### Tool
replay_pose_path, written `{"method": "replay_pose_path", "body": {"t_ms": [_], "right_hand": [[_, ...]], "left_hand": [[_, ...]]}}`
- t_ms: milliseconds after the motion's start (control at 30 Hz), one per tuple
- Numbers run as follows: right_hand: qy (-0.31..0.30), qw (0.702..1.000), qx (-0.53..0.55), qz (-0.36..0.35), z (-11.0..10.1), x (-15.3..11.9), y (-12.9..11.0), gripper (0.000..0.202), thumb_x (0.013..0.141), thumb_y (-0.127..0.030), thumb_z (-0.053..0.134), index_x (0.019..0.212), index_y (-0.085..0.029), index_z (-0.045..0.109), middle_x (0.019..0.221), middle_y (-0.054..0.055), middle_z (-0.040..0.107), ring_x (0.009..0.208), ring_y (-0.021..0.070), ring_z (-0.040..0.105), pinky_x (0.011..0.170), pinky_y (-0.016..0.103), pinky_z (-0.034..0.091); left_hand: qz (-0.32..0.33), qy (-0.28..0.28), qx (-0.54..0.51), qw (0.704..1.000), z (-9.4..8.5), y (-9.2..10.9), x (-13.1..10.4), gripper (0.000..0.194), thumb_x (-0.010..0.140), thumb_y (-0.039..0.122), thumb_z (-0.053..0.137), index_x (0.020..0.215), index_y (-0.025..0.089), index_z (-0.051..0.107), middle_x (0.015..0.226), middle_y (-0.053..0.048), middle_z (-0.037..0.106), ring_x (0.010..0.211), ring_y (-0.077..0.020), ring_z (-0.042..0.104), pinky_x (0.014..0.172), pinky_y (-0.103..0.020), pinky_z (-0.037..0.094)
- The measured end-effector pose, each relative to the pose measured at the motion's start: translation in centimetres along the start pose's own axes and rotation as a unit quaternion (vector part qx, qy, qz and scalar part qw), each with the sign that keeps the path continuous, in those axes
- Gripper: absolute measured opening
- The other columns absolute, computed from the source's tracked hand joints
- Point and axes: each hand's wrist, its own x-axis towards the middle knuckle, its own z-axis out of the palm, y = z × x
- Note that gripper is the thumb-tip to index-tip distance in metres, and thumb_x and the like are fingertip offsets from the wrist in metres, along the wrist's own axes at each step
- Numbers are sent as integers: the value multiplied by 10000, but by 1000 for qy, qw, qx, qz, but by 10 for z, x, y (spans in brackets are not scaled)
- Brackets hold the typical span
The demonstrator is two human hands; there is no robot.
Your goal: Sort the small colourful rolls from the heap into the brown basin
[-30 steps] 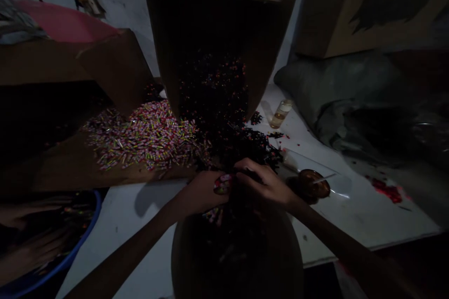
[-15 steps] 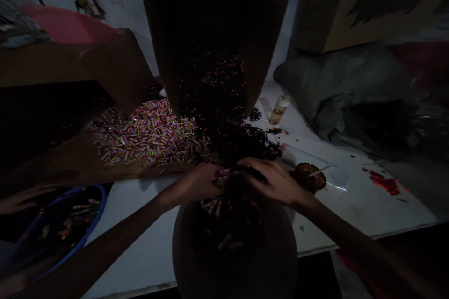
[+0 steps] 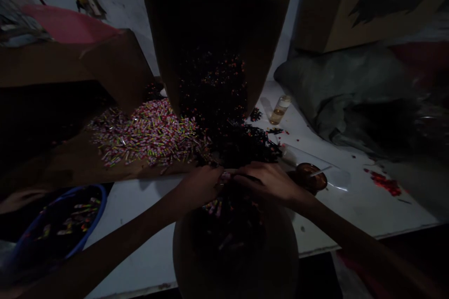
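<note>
Colours from where I sit, light's dim: pieces (image 3: pixel 225 176) at my fingers (image 3: pixel 252 169) read pink and white. Tub (image 3: pixel 183 243) below is dull brown, contents mostly black with pink-yellow bits. Tube pile (image 3: pixel 150 133) on my left: mottled pink, white, yellow-green. Middle heap (image 3: pixel 242 142) black, orange-red flecks farther back. Worktop (image 3: pixel 326 229) white, red scraps (image 3: pixel 385 183) on it. Basin (image 3: pixel 103 201) blue, sheet (image 3: pixel 70 23) pink, sack (image 3: pixel 308 74) grey-green, bottle (image 3: pixel 279 111) clear with amber liquid. Upper-right carton (image 3: pixel 340 28) brown, jagged black patch.
</note>
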Motion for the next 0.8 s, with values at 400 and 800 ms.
{"method": "replay_pose_path", "body": {"t_ms": [400, 800], "right_hand": [[-106, 953, 283, 33, 13, 16, 9, 371, 986, -495, 564, 1229, -237, 671, 1235, 54, 725, 1129, 237, 669, 974, 387, 512], [-10, 969, 243, 51, 42, 13, 2, 263, 973, -418, 573, 1130, -237, 684, 1124, 52, 764, 1050, 247, 696, 920, 369, 530]], "left_hand": [[3, -1, 157, 988, -1, 2, -8, 189, 1014, 160, 451, 1147, 140, 584, 1050, -134, 715, 1019, -283, 701, 739, -340, 537], [59, 58, 235, 969, 14, -7, -9, 194, 1001, 115, 449, 1116, 135, 603, 948, -133, 684, 958, -276, 663, 722, -313, 512]]}}
